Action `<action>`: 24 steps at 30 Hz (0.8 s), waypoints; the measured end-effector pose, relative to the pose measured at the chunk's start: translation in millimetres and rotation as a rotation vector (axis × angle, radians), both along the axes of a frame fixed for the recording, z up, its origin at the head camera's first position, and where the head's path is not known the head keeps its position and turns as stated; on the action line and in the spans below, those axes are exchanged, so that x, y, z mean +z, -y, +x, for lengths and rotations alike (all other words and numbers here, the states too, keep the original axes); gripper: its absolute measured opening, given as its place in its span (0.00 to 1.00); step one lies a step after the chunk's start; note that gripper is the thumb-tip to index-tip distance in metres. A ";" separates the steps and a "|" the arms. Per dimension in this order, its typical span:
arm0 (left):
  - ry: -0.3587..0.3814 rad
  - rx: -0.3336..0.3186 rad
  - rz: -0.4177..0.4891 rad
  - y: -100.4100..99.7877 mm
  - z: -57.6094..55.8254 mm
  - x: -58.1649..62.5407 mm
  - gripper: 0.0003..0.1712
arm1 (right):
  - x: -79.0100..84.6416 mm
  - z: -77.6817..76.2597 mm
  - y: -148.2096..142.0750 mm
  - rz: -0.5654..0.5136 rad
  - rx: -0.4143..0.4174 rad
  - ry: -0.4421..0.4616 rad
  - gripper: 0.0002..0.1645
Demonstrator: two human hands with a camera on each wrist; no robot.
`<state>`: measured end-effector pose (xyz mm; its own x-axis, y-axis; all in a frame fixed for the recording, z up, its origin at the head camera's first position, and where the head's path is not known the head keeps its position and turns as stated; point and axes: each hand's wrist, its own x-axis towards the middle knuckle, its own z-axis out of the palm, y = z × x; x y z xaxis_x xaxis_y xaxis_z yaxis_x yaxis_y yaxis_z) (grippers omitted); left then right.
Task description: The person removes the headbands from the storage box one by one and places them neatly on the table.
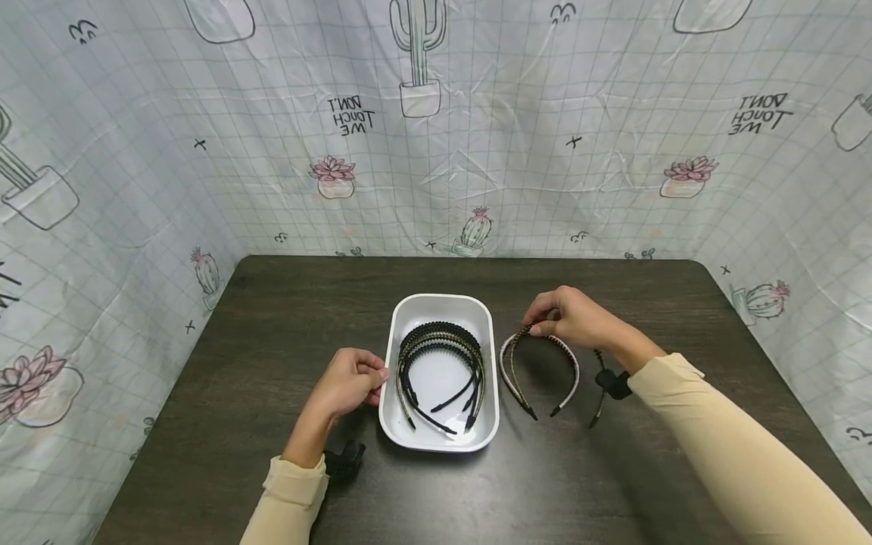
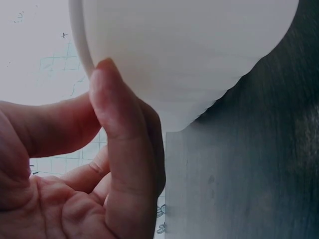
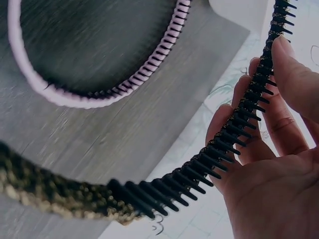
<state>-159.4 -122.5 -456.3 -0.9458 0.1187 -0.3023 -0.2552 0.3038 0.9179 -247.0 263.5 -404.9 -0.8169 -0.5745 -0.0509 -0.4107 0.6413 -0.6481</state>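
I see the fingers [image 3: 286,55] of the right hand [image 1: 579,318] pinching a black-and-gold headband [image 3: 214,149], just right of the white tray [image 1: 439,443]. The left hand [image 1: 349,382] pinches the tray's left rim. Also right of the tray is a pale pink headband [image 3: 75,100]; farther right, another headband [image 1: 599,410]. Inside the tray lie several dark headbands [image 1: 439,333]. Under it is the table [image 1: 313,303].

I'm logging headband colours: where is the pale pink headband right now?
The pale pink headband lies on the table, right of the white tray and just below the right hand in the head view.
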 end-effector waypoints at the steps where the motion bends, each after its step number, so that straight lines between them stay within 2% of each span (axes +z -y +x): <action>1: 0.002 0.003 -0.001 0.1 -0.4 -0.2 0.08 | -0.2 -0.1 -2.0 -0.001 0.001 0.001 0.06; 13: 0.016 -0.003 0.002 0.4 -1.1 -0.8 0.09 | -7.6 -0.9 -27.6 0.015 -0.030 0.049 0.06; 24: 0.024 0.000 0.002 0.1 -0.9 0.1 0.09 | -11.0 -0.8 -42.2 0.032 -0.034 0.047 0.06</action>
